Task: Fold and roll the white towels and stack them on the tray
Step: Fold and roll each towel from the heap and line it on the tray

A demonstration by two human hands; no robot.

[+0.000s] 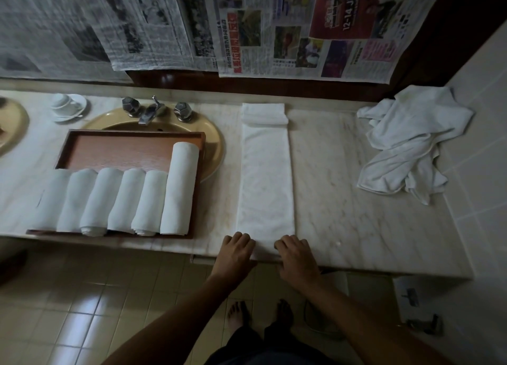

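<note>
Towels: six rolled on the tray [131, 148], more left.
Both hands, left hand [238, 251] and right hand [295, 253], curl onto the folded strip [265, 178] at the counter's [356, 214] front edge; a heap [411, 142] waits at its right end.

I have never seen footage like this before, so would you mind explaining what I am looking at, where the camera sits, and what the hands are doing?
There is one picture, taken by a wide-angle camera worn on a person's head, looking down at their own bare hands; no machine is involved. The left hand and right hand both grip the near end of a long folded towel laid flat on a marble counter, seemingly about to roll it. To the left, a wooden tray resting over a sink holds six rolled towels. A heap of unfolded towels waits at the right. A cup and saucer stands far left, and newspapers hang behind.
</note>
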